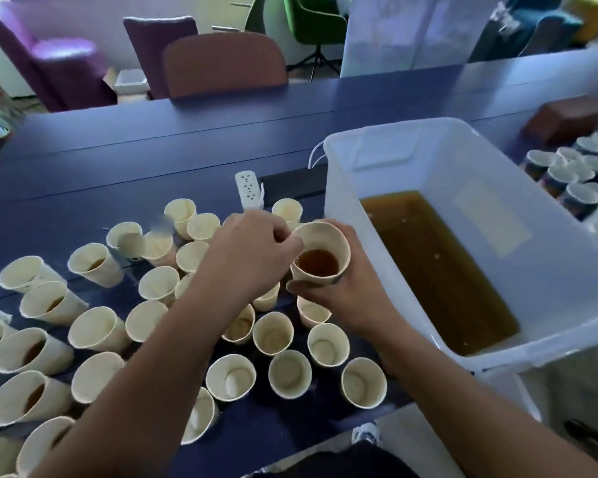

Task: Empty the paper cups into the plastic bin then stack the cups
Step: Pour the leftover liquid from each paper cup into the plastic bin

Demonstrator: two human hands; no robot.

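Two bare forearms reached in from the near edge, over a crowd of paper cups (273, 332) standing upright on the dark blue surface (118, 160). Left of the plastic bin (411, 160), most of these cups looked drained, with only stained walls showing, while several further left from the bin held a little brown liquid at the bottom.

That white plastic bin stood on the surface and held a shallow pool of brown liquid (439, 270) across its floor. Beyond the bin's right wall, more cups (577, 174) with dark printed sides stood packed together; what they held could not be told.

Just beside the bin's left wall, the right hand (339, 294) held one cup (320, 253) upright, fingers curled round its side and thumb against the near wall. This held cup carried brown liquid in its lower part and sat above the standing cups, close to the bin's rim but not over it.

At the held cup's left rim, the left hand (252, 250) had its fingers bent together; whether they pinched the rim or only touched it could not be told.

Behind the cups, left of the bin's far corner, a white power strip (249, 189) lay on the surface
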